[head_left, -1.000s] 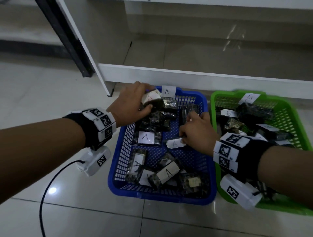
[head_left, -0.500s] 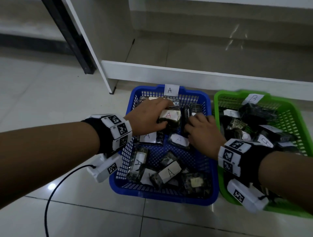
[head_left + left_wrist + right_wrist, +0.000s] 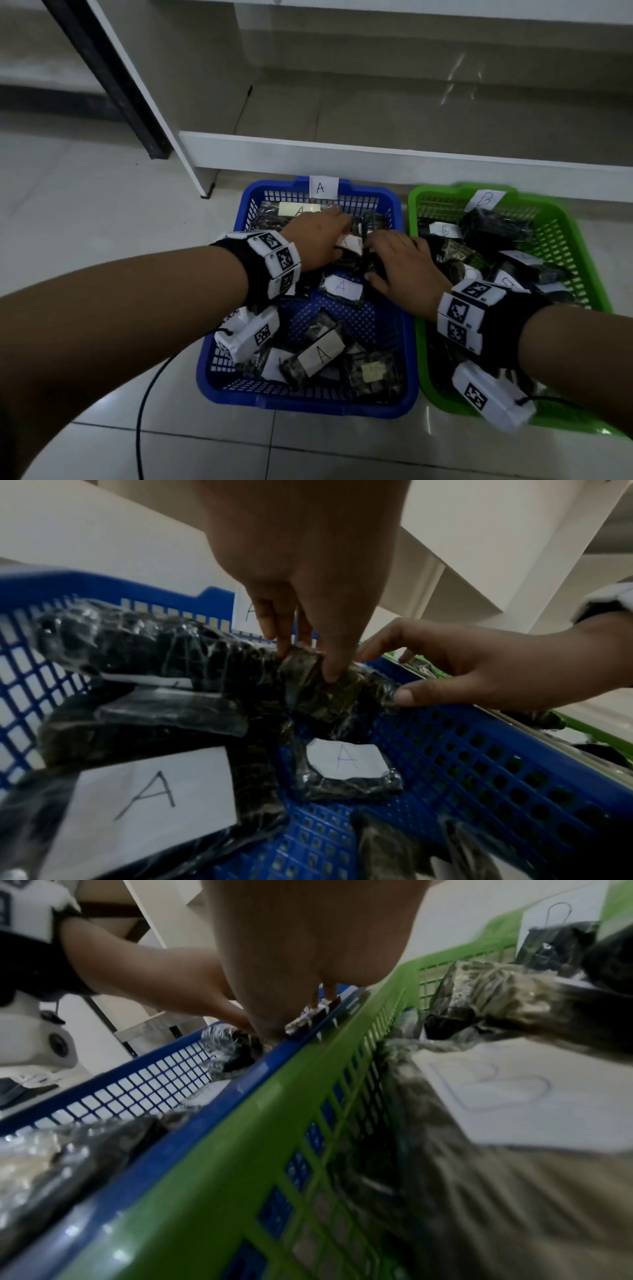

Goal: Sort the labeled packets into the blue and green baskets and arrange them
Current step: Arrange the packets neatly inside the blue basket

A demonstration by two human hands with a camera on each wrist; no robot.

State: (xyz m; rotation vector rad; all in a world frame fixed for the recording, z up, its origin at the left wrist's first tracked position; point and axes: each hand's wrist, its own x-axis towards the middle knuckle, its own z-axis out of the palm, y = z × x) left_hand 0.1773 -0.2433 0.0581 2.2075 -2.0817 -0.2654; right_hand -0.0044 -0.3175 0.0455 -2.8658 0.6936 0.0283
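A blue basket [image 3: 308,401] tagged A holds several dark plastic-wrapped packets with white A labels. Beside it on the right, a green basket [image 3: 568,246] tagged B holds packets marked B. My left hand [image 3: 322,236] reaches into the rear middle of the blue basket and pinches a dark packet [image 3: 325,699] between thumb and fingers [image 3: 330,669]. Just to its right, my right hand [image 3: 400,267] holds another dark packet [image 3: 375,265] by the basket's right wall, thumb [image 3: 404,696] on one side and fingers on the other. In the right wrist view most of that packet is hidden behind the rim.
More A packets [image 3: 320,354] lie loose at the front of the blue basket, one [image 3: 342,287] in its middle. A white shelf board [image 3: 376,154] runs right behind both baskets. A black post [image 3: 113,85] stands at left. A cable [image 3: 144,411] trails on the tiled floor.
My left hand carried its packet from the blue basket's rear left corner to the rear middle, close to the right hand. The right hand stayed by the right wall.
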